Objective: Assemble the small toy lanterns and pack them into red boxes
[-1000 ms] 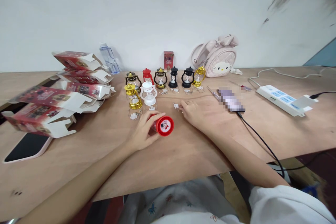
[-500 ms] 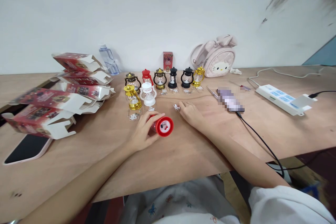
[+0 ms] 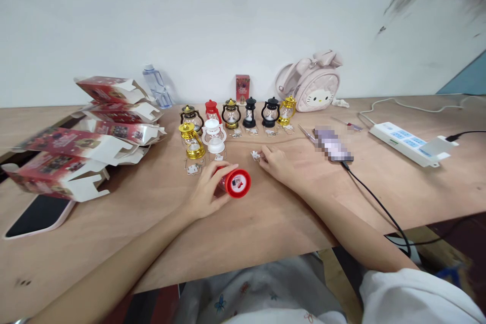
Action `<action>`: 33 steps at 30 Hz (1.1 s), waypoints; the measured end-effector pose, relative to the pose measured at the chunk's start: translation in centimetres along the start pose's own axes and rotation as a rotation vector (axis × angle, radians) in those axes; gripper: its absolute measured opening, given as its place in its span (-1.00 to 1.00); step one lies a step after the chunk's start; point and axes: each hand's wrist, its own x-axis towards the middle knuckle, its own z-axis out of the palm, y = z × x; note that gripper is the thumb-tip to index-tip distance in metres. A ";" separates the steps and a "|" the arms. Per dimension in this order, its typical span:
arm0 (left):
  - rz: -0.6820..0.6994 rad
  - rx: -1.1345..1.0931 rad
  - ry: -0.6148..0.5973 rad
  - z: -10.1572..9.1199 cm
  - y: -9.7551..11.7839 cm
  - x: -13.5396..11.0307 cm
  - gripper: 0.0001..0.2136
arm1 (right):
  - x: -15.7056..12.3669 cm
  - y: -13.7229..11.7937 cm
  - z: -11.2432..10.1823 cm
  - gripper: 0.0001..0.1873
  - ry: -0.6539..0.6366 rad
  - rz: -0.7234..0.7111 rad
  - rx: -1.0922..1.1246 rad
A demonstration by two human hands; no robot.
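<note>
My left hand (image 3: 207,190) is wrapped around a small red lantern (image 3: 239,171), tipped so that its round base faces me. A round picture sticker shows inside the base's red rim; my fingers hide much of the body. My right hand (image 3: 276,164) rests on the table with its fingers curled together. At its fingertips lies a small white piece with metal bits (image 3: 255,154); what the fingers pinch, if anything, is hidden. Beyond my hands stand a white lantern (image 3: 214,136), a gold lantern (image 3: 192,142) and several more in black, red and gold.
Opened red boxes (image 3: 72,144) are piled at left beside a phone (image 3: 40,216). A bottle (image 3: 156,86), a small upright red box (image 3: 243,88) and a pink bag (image 3: 315,86) stand by the wall. A charging phone (image 3: 332,145) and power strip (image 3: 406,143) lie right.
My right hand has shifted slightly, its fingers drawing back a little from the small white piece. My left hand keeps the red lantern in nearly the same place.
</note>
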 end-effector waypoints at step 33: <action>-0.011 0.008 0.020 0.1 0.1 0.0 -0.52 | -3.5 -5.3 -1.5 -0.79 0.773 -0.778 0.310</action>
